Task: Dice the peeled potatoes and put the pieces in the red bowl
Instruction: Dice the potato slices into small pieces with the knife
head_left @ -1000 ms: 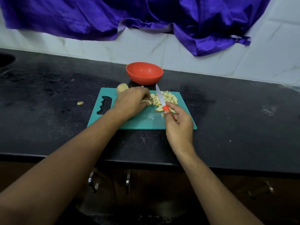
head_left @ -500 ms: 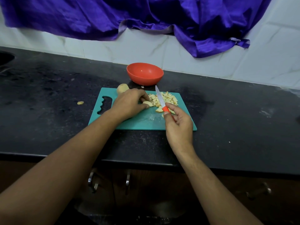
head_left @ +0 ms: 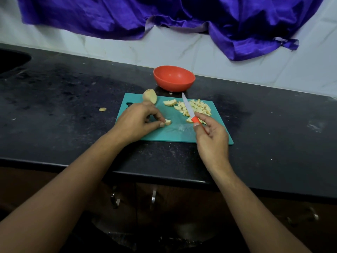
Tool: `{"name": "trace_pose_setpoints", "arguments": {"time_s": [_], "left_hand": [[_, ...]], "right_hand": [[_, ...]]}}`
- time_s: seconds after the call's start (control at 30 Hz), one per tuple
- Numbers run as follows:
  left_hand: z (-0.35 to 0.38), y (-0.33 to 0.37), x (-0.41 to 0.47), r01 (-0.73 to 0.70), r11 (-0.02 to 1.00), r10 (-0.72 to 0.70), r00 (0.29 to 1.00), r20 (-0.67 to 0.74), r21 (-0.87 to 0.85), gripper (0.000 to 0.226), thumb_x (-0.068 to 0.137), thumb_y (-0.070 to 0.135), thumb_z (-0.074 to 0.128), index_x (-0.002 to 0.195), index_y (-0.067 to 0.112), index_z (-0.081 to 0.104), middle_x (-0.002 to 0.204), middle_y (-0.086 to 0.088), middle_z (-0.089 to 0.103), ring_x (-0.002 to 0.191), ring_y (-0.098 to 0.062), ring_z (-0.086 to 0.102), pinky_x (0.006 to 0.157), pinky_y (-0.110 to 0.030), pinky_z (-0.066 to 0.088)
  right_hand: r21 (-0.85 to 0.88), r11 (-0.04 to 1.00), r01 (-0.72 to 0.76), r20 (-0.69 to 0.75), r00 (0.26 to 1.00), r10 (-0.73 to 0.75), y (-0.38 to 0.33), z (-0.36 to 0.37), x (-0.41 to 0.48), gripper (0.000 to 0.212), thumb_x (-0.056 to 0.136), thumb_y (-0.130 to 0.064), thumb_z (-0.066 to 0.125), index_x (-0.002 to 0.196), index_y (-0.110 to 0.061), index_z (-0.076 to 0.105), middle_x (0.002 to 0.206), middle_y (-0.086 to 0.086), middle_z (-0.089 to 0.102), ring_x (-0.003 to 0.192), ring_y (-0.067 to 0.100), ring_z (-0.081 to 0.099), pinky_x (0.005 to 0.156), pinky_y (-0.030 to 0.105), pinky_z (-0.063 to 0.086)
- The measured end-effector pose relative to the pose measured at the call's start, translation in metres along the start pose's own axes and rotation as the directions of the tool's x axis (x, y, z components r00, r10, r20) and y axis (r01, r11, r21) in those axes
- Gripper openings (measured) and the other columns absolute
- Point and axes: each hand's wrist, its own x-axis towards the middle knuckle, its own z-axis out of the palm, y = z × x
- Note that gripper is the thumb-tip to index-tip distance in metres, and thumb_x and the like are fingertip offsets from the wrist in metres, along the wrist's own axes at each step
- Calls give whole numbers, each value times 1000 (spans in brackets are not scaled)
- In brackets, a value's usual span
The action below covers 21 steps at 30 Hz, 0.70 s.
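The black counter [head_left: 73,92] in front of me is scuffed and dusted with pale specks. On it lie the teal cutting board [head_left: 173,132], the red bowl [head_left: 174,78] just behind the board, and a stray potato bit [head_left: 102,109] off to the board's left.

Purple cloth [head_left: 109,15] draped at twelve o'clock, white tiled wall [head_left: 237,70] below it, black countertop [head_left: 73,139], sink [head_left: 11,61] at ten o'clock, cabinet handles [head_left: 153,198] at six
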Motion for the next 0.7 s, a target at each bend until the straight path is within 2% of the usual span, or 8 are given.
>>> {"name": "trace_pose_setpoints", "arguments": {"time_s": [0.07, 0.13, 0.23, 0.3, 0.37, 0.47, 0.57, 0.7], "left_hand": [[1, 1, 1, 15, 1000, -14, 1000, -21, 23, 19, 86, 40, 80, 103, 34, 75, 89, 23, 56, 68, -1, 54, 62, -27, 43], [2, 3, 4, 45, 996, -46, 999, 7, 76, 22, 87, 45, 78, 108, 37, 74, 87, 29, 55, 70, 7, 52, 60, -19, 36], [4, 7, 7, 80, 993, -83, 996, 30, 89, 17, 88, 49, 76, 100, 38, 76, 86, 31, 60, 72, 17, 49, 60, -17, 34], [5, 7, 6, 107, 992, -107, 994, 0, 73, 17, 86, 53, 77, 93, 38, 75, 86, 29, 64, 72, 15, 50, 60, -18, 36], [6, 6, 5, 123, 990, -121, 992, -34, 70, 19, 83, 55, 78, 90, 37, 75, 85, 26, 65, 71, 12, 51, 61, -20, 37], [6, 3, 4, 127, 990, -124, 991, -45, 62, 24, 79, 55, 81, 91, 35, 75, 83, 24, 63, 69, 9, 51, 62, -19, 37], [3, -2, 4, 153, 988, -154, 988, -18, -8, 20, 80, 46, 84, 93, 32, 77, 80, 22, 65, 68, 5, 56, 61, -18, 37], [3, -3, 5, 160, 987, -160, 987, 6, -30, 15, 81, 43, 84, 90, 33, 78, 82, 19, 71, 67, 11, 56, 64, -18, 39]], "right_hand": [[-32, 999, 14, 6, 1000, -14, 0, 0, 0, 35, 102, -17, 60, 136, -27, 65, 85, -12, 58, 49, -3, 52, 45, 10, 35], [-83, 996, 34, 12, 999, -33, 0, 1, -2, 35, 101, -19, 60, 134, -30, 66, 83, -13, 66, 48, 1, 49, 45, 12, 34], [-179, 982, 63, 34, 998, -58, 1, 2, -2, 36, 100, -22, 61, 134, -33, 66, 92, -8, 74, 51, 2, 48, 51, 14, 34], [-268, 956, 117, 62, 993, -104, -1, 3, -5, 38, 100, -25, 60, 136, -35, 65, 82, -11, 71, 48, 4, 48, 50, 14, 32], [-399, 892, 211, 115, 977, -180, -5, 4, -9, 38, 100, -29, 58, 136, -37, 64, 73, -15, 64, 50, 4, 50, 50, 17, 32], [-571, 755, 323, 220, 946, -238, -12, 7, -15, 40, 102, -34, 53, 141, -37, 59, 79, -11, 68, 53, 4, 51, 53, 25, 41], [-634, 687, 354, 257, 935, -245, -15, 9, -17, 42, 103, -35, 49, 144, -36, 55, 77, -10, 65, 56, 6, 49, 53, 26, 38], [-655, 646, 391, 291, 920, -262, -18, 13, -19, 42, 103, -33, 48, 145, -36, 54, 67, -12, 56, 52, 6, 46, 49, 23, 30]]}}
